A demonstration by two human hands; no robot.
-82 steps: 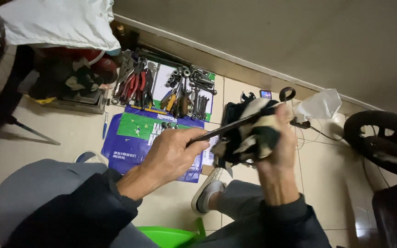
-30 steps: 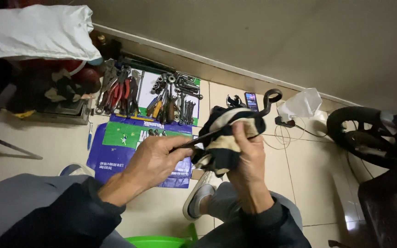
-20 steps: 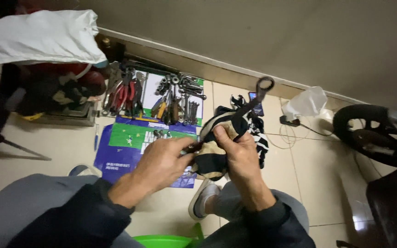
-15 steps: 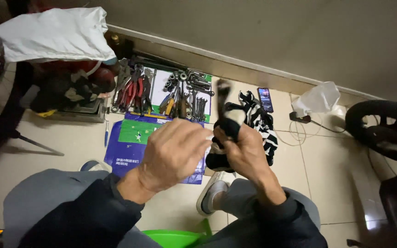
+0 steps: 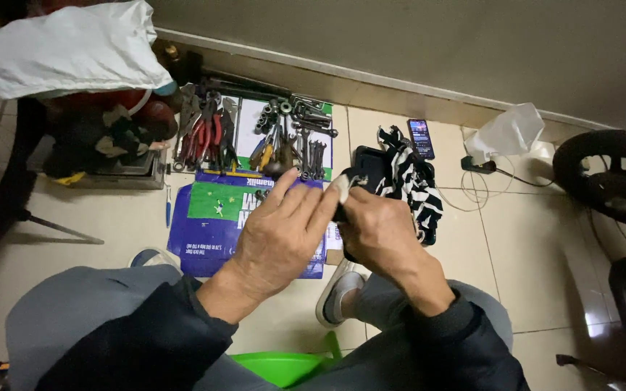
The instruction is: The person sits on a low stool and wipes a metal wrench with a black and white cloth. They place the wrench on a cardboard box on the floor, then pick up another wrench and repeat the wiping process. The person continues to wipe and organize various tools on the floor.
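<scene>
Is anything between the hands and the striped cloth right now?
Nothing visible. The right hand already grips the black-and-white striped cloth, and the left hand closes in against it from the other side, fingers touching.

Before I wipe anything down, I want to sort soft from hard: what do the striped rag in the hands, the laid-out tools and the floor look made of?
Striped rag: soft woven cloth, black and white, matte; it drapes and folds.
Tools: dull grey metal, probably steel; the pliers have red grips, likely plastic or rubber.
Floor: glossy cream tile, likely ceramic; grout lines and reflections show.
</scene>
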